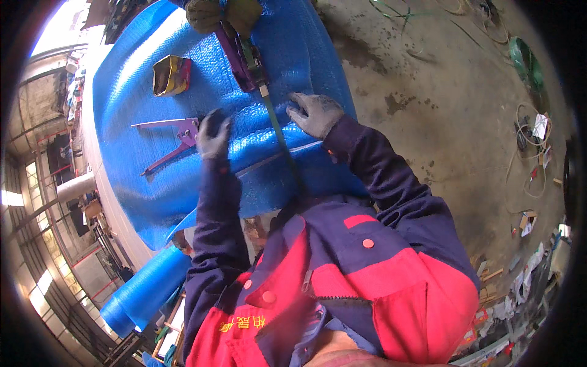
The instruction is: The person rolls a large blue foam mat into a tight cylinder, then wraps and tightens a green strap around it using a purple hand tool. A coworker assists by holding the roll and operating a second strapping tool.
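Note:
A large bundle wrapped in blue plastic sheeting point(122, 110) lies before me. My left hand point(214, 136), in a grey glove, is over the sheeting with thumb and fingers apart, right beside the head of a purple long-handled hand tool, seemingly a strap crimper point(188, 131). My right hand point(317, 115), also gloved, rests near a green strap point(276, 125), its fingers loosely bent and apart. A small pale metal seal point(264, 91) sits on the strap. At the far side, another person's gloved hands point(214, 15) hold a purple strap tensioner point(238, 64) at the strap.
A crumpled yellow and red bag point(171, 76) stands open-topped on the sheeting. A blue roll point(147, 290) lies at lower left. Concrete floor point(416, 134) stretches to the right, with a green strap coil point(526, 64), loose cords and scattered scraps point(526, 223).

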`<state>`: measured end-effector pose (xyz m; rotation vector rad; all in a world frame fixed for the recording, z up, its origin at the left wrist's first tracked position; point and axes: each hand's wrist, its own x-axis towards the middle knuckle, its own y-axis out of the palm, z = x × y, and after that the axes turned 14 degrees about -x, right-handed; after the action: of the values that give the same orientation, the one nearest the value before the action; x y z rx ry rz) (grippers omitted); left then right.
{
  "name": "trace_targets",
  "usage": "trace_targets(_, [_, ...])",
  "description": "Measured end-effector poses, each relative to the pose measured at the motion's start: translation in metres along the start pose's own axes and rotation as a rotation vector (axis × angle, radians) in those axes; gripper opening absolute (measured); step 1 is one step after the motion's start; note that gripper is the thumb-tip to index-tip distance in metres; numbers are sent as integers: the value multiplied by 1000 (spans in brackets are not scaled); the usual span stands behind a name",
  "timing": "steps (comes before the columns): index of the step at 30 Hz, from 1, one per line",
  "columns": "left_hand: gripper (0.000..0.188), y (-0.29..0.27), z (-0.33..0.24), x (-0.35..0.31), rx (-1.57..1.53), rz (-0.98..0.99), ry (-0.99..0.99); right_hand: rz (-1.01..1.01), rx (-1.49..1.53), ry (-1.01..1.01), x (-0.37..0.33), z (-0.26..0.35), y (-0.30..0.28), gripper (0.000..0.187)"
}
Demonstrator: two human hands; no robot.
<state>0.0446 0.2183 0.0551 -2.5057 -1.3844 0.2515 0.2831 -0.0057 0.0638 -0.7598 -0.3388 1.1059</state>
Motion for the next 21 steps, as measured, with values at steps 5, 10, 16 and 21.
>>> trace_targets(5, [72,-139,21,5,638,-319,105,-78,61,-94,-23,21,5,41])
trace_targets(10, [80,-176,60,-2,592,-373,-18,-39,-126,10,-8,39,12,41])
trace_targets(16, [71,-155,84,-15,751,-348,256,-108,-388,76,25,62,36,48])
trace_targets(21, [63,-153,81,-23,473,-403,339,-122,-702,249,36,73,69,62])
